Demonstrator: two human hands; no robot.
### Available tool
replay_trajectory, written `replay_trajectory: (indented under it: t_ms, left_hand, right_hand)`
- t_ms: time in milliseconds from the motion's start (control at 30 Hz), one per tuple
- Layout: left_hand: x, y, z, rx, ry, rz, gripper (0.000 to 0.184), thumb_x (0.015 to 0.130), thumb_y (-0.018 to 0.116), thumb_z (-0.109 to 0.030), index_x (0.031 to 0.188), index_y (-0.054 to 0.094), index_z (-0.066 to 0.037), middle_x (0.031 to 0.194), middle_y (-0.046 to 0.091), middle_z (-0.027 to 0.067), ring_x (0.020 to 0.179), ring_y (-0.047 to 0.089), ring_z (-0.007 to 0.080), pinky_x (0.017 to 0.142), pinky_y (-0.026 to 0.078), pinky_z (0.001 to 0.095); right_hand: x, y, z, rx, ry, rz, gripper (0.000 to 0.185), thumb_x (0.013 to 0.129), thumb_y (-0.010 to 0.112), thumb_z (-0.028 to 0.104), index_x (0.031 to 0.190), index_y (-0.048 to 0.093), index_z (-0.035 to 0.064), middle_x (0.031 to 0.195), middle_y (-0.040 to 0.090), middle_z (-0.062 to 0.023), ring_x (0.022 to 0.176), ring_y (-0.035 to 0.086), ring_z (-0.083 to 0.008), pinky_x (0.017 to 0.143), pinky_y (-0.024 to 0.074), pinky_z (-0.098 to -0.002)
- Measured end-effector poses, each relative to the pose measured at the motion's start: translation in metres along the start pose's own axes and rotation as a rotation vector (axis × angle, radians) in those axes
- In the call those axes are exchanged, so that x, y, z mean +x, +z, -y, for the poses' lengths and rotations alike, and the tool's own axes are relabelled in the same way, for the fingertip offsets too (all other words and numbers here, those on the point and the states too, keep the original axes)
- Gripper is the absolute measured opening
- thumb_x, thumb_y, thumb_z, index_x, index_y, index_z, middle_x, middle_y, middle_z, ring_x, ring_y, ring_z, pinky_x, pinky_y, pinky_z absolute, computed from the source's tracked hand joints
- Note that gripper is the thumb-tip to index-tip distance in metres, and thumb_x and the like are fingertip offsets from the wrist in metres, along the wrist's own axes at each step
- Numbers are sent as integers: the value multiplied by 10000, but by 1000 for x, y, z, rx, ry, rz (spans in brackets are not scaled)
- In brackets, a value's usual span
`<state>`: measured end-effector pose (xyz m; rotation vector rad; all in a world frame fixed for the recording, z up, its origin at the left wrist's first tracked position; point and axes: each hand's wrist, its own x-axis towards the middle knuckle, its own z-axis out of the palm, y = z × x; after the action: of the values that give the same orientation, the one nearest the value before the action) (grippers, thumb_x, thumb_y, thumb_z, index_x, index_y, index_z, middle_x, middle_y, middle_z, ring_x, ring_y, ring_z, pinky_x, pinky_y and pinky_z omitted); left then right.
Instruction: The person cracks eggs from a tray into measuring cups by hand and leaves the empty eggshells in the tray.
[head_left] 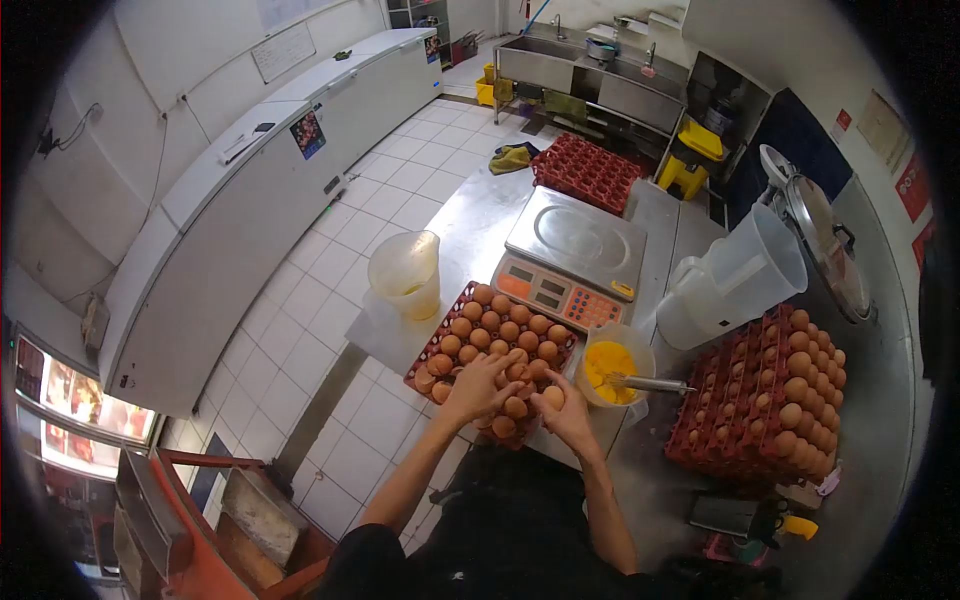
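A red egg tray (412, 379) filled with brown eggs lies in front of me on the steel table. Over its near part, my left hand (478, 388) curls its fingers and thumb around an egg (517, 371). My right hand (570, 418) holds another brown egg (553, 397) at the tray's right edge. Just beyond that hand stands a clear plastic jug (648, 362) with yellow yolks (608, 368) inside. A whisk (652, 384) rests in it, handle pointing right. Some shells at the tray's left side look broken.
A digital scale (575, 250) sits behind the tray, with a translucent pitcher (404, 270) left of it. Stacked red trays (590, 170) are farther back. On the right are a large white jug (735, 275) and a tall stack of filled egg trays (735, 400). White chest freezers (270, 200) line the left wall.
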<state>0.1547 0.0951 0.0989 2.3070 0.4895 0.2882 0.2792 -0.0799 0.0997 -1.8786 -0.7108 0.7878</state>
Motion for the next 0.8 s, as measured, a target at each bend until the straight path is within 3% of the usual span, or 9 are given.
replay_trajectory:
  t_ms: [33,100,133,233,267,400,467,700,800]
  left_hand:
    - [1,5,12,-1,-3,-5,635,857,780,-326,1429,576,-138,1168,670,122,1106,609,321,957,504,435]
    - [4,10,32,254,71,-155,615,887,758,-308,1437,556,-123,1250,618,131,1144,573,332,978,485,485]
    - [7,0,33,328,-10,-95,539,882,728,-269,1374,577,-111,1299,580,146,1214,536,365,1006,455,533]
    - [14,-13,65,538,-80,-130,438,863,712,-210,1267,609,-77,1239,607,171,1160,576,380,957,489,530]
    - [19,-7,88,480,-81,-125,359,854,714,-193,1166,611,-49,1161,629,197,1080,616,407,892,521,525]
    - [30,-1,99,473,-121,92,388,813,718,-187,1166,591,-87,1132,633,162,997,639,378,857,521,514]
    - [28,3,85,503,4,-47,404,771,749,-174,1119,571,-74,1099,628,154,938,649,384,813,533,502]
    - [41,18,96,562,-67,-81,465,722,796,-172,1100,554,-51,999,590,146,948,636,397,804,523,493]
    - [28,-1,76,330,-31,-202,509,717,795,-174,1143,555,-32,1018,580,179,961,628,386,820,524,503]
  right_hand:
    - [-5,-1,3,-3,-2,5,500,946,736,313,1335,578,41,991,686,-94,799,665,-163,728,564,-312]
    - [-15,-8,7,92,99,68,466,942,741,320,1286,594,42,938,677,-64,690,630,-119,613,541,-288]
    - [-17,-10,4,91,98,63,466,942,741,320,1286,594,42,938,677,-64,690,630,-119,613,541,-288]
    - [-24,-15,-10,319,169,85,399,942,742,305,1212,608,45,877,661,-42,626,590,-80,532,495,-246]
    - [-24,-16,-12,323,178,48,369,946,738,300,1184,608,49,842,648,-26,597,569,-65,501,465,-230]
    - [-22,-18,-14,351,157,24,333,958,731,298,1151,608,56,788,635,3,568,556,-53,474,439,-217]
    - [-23,-18,-8,385,169,30,325,964,725,285,1158,596,59,806,631,-10,554,542,-54,459,414,-213]
    - [-21,-17,-1,422,167,56,299,976,715,266,1158,588,66,826,621,-25,556,533,-56,452,387,-210]
    - [-19,-19,-3,422,181,58,297,994,689,280,1172,581,69,888,627,-38,566,533,-79,455,391,-223]
